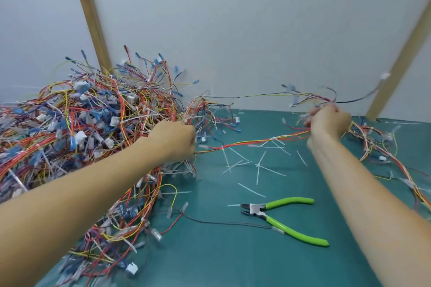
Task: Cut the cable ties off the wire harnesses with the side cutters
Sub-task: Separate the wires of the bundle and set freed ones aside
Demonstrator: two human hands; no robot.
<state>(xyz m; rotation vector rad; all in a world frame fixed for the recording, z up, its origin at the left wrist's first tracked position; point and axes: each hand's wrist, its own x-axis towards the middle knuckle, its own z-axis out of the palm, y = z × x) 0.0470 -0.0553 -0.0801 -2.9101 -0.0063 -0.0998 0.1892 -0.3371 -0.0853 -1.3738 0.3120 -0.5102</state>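
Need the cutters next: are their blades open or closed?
Open: the side cutters lie on the green mat, blades apart, handles spread, neither hand touching them.

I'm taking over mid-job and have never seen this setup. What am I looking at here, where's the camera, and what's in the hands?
There is no machine: a person works with two bare hands. The single picture comes from a camera worn on the head, looking forward and down. The left hand and the right hand each grip one wire harness, stretched between them above the green mat. To the left lies a big pile of harnesses; a smaller bunch lies to the right. White cut-off cable ties are scattered on the mat. The side cutters, with green handles, lie on the mat; neither hand holds them.
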